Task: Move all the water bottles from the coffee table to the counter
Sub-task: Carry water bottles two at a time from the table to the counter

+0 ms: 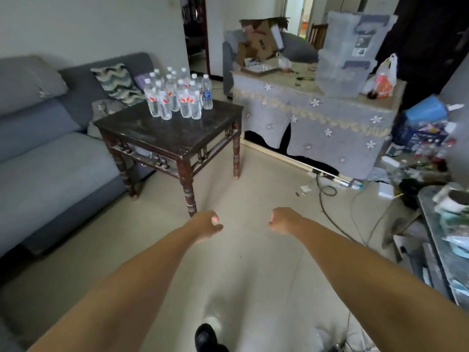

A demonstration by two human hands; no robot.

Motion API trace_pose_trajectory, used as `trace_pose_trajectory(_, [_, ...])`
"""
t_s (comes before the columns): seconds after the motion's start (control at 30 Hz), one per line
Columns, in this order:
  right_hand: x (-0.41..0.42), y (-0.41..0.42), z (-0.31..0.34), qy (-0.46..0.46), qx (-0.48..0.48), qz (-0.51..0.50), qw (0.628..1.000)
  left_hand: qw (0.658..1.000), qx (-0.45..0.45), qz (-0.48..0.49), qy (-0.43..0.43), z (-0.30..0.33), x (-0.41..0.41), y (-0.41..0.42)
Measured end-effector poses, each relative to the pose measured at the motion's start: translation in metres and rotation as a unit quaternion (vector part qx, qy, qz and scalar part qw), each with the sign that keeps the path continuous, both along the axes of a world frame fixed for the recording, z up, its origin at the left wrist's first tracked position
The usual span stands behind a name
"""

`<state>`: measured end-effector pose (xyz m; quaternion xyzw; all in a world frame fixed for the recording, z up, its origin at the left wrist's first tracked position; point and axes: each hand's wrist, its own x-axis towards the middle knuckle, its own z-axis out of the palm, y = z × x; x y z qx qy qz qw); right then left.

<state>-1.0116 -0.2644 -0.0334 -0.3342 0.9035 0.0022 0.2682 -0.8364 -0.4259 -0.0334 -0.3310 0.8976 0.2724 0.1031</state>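
Water bottles (177, 95) clustered upright on dark coffee table (172, 133), upper left of frame. Left hand (206, 224) and right hand (281, 222) lower centre, fingers curled, holding nothing.

One head-worn wide-angle view looks forward and down across the floor (253, 174), coffee table (177, 133) ahead
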Motion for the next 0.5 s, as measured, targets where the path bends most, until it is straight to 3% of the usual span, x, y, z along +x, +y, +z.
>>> trace_pose_trajectory(0.3, [-0.085, -0.204, 0.019, 0.016, -0.035, 0.028, 0.999, 0.999, -0.033, 0.034, -0.007, 0.030, -0.070, -0.196])
trace_pose_trajectory(0.5, [-0.124, -0.298, 0.016, 0.009, -0.021, 0.051, 0.998, 0.998, -0.017, 0.056, -0.004, 0.027, -0.112, -0.288])
